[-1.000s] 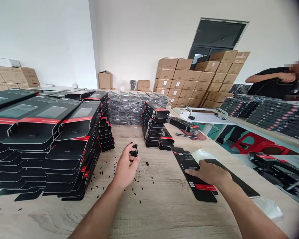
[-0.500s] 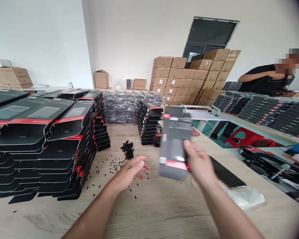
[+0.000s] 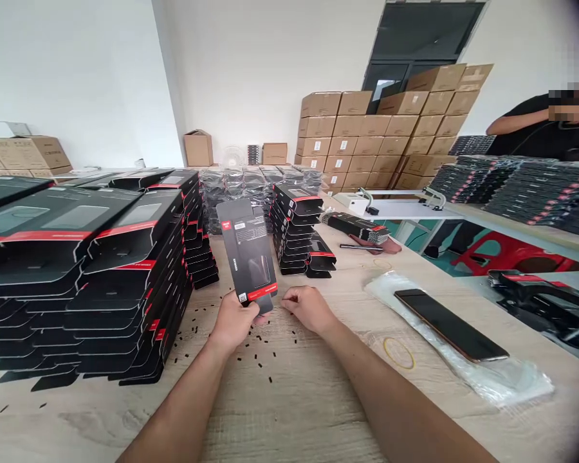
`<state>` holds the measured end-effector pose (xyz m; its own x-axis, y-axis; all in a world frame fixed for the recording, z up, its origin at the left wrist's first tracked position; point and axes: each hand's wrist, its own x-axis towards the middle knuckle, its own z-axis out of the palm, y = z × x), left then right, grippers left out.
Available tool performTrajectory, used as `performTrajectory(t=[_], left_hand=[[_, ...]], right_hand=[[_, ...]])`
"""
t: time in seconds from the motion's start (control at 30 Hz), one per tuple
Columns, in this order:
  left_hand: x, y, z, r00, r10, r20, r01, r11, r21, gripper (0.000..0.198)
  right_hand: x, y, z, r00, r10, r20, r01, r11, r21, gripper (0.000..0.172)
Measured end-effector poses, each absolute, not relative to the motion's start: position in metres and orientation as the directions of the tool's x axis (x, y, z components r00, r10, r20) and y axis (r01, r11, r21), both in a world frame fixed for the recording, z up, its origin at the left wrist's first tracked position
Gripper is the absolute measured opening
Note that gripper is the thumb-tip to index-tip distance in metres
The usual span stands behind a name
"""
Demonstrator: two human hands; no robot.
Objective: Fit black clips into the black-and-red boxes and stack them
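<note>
My left hand (image 3: 234,320) grips the lower end of a flat black package sleeve with a red stripe (image 3: 249,254), holding it upright over the wooden table (image 3: 299,399). My right hand (image 3: 307,307) rests just right of it on the table with its fingers curled in a pinch; what they hold is too small to make out. Small black bits (image 3: 255,350) lie scattered on the table around both hands.
Tall stacks of black-and-red flat boxes (image 3: 91,270) fill the left. A smaller stack (image 3: 296,231) stands behind the hands. A dark phone-like slab (image 3: 450,325) lies on a clear plastic bag at right, near a rubber band (image 3: 398,352). Cardboard cartons (image 3: 386,132) and a person (image 3: 540,132) are behind.
The package sleeve went from under my right hand on the table, up into the air, and into my left hand. My right hand dropped to the table beside it.
</note>
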<state>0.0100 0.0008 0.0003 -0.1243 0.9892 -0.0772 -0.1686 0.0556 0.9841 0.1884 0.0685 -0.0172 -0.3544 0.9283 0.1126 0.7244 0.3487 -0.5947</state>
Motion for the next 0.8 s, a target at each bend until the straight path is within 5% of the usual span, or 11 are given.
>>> performTrajectory(t=[0.4,0.67,0.8], left_hand=[[0.005,0.003,-0.011,-0.241,0.97,-0.034,0.036,0.044,0.998,0.013],[0.005,-0.002,-0.002,-0.084,0.99,-0.116,-0.196,0.098,0.976,0.035],[0.004,0.0,-0.003,-0.138,0.985,-0.105,-0.223,0.072,0.972,0.035]], right_hand=[[0.206,0.068,-0.008,-0.39,0.917,0.08,0.791,0.378,-0.48,0.015],[0.202,0.065,-0.004,-0.364,0.928,0.075,0.867,0.367,-0.336,0.018],[0.203,0.061,0.0,-0.405,0.91,0.087,0.859,0.412,-0.304,0.014]])
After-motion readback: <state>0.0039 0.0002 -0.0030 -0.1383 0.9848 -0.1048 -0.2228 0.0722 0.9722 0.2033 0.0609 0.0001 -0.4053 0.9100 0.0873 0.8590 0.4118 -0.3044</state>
